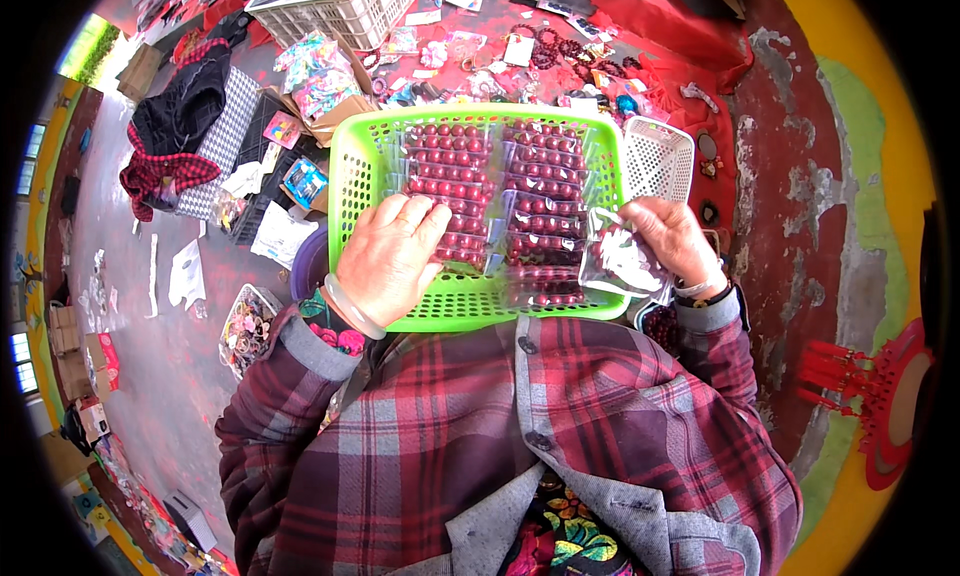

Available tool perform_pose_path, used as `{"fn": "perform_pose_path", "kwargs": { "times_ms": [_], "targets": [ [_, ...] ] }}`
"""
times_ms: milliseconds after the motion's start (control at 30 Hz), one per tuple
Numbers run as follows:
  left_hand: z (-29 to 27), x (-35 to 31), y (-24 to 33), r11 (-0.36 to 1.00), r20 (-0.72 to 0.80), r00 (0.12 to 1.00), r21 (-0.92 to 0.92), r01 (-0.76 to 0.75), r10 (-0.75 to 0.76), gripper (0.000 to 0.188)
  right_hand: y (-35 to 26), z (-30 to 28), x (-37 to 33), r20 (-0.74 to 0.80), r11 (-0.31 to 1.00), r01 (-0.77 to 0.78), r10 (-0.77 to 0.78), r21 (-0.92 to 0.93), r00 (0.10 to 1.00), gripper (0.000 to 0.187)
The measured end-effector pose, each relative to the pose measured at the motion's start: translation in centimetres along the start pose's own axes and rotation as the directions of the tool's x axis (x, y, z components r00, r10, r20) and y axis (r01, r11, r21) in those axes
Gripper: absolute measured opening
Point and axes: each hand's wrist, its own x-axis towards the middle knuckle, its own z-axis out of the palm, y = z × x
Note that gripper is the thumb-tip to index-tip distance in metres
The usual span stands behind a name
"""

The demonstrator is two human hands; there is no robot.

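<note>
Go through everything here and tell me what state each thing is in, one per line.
Green basket: holds two rows of bagged red beads.
Bead bags: flat, overlapping.
Left hand: palm down on the left row.
Right hand: pinching a clear bag.
White basket: upright, behind the green one.

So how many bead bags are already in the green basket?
Two rows of clear bags of red beads already lie in the green basket. The left hand presses the left row; the right hand holds another clear bag at the rim. Loose bracelets lie beyond.
</note>
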Motion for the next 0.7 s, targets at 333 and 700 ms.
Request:
{"fn": "perform_pose_path", "kwargs": {
  "times_ms": [333,700],
  "targets": [
    [0.5,0.5,-1.5,0.985,0.016,0.999,-0.171,0.03,-0.028,0.055,-9.5,3.8,-0.5,0.317,0.965,0.252,-0.264,0.078,0.911,0.027],
    [0.2,-0.6,-3.3,0.943,0.122,0.992,-0.334,0.014,0.028,0.062,-8.5,12.6,-0.1,0.559,0.275,0.831,-0.634,-0.484,0.535,0.018]
  ]
}}
